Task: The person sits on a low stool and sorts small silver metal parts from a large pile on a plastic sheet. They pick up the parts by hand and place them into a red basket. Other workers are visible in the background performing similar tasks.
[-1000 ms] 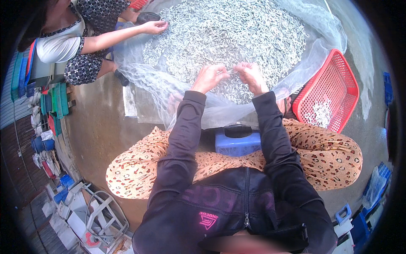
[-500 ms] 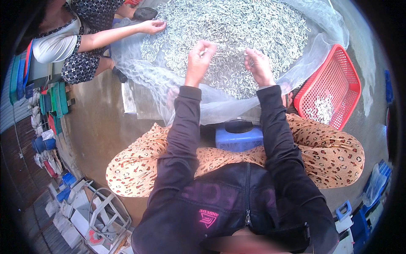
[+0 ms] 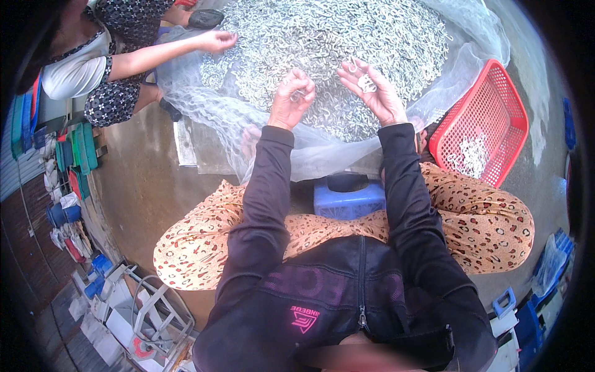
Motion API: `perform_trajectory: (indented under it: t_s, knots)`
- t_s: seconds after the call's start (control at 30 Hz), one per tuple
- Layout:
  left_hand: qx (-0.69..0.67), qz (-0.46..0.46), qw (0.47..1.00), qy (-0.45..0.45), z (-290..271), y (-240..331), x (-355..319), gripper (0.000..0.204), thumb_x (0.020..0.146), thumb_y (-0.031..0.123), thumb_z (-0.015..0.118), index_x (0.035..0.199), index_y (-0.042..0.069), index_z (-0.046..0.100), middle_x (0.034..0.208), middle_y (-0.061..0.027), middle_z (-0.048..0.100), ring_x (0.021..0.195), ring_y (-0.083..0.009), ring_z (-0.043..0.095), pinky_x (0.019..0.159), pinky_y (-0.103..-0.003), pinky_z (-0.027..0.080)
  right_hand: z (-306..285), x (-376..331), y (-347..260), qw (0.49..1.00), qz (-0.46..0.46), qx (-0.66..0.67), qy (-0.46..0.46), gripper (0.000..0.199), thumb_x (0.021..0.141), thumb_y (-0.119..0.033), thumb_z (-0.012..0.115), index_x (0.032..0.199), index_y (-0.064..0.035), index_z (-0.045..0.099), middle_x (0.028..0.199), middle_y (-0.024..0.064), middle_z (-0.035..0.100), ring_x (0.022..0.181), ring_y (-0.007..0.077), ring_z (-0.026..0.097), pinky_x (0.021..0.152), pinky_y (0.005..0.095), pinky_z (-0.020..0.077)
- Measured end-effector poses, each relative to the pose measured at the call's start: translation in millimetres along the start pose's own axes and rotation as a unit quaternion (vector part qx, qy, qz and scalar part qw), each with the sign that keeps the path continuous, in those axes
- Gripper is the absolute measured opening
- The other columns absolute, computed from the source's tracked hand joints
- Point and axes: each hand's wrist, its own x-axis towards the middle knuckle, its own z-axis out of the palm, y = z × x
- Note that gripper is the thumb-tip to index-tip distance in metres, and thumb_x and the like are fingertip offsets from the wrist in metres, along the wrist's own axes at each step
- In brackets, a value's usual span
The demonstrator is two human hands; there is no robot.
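Note:
A wide heap of small silvery fish [image 3: 334,43] lies on a pale mesh net [image 3: 204,118] spread over the ground. Raised above its near edge, my left hand [image 3: 292,99] pinches a small fish between its fingertips. My right hand [image 3: 372,93] is cupped palm up with a few small fish lying in it. Both hands are apart from the heap.
A red plastic basket [image 3: 489,105] with a small pile of fish stands to the right. A blue plastic stool [image 3: 348,197] sits between my knees. Another person at the upper left reaches a hand [image 3: 218,41] onto the heap. Crates and clutter line the left edge.
Both my hands lifted off the heap and rose with fish in them. The other person's hand stayed on the heap's left side.

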Motion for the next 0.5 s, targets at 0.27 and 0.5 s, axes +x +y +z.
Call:
perform_trajectory:
  t_s: [0.27, 0.5]
  knots:
    - [0.776, 0.077, 0.625, 0.033, -47, -71, 3, 0.028, 0.071, 0.027, 0.074, 0.093, 0.010, 0.066, 0.073, -0.0089, 0.062, 0.065, -0.0212, 0.060, 0.061, -0.034, 0.046, -20, -3, -13, 0.993, 0.042, 0.045, -0.105, 0.049, 0.096, -0.034, 0.045, 0.121, 0.0079, 0.042, 0.115, 0.0227, 0.049, 0.115, 0.0376, 0.047, 0.095, 0.0430, 0.0459]
    - [0.743, 0.037, 0.663, 0.084, -47, -58, 12, 0.027, 0.075, 0.027, 0.071, 0.094, 0.009, 0.064, 0.078, -0.0087, 0.066, 0.065, -0.0238, 0.061, 0.064, -0.035, 0.047, -36, -14, -22, 0.991, 0.052, -0.111, -0.062, 0.024, 0.087, -0.017, 0.061, 0.101, 0.0016, 0.057, 0.069, 0.0000, 0.042, 0.055, 0.0051, 0.040, 0.038, 0.0156, 0.0250]
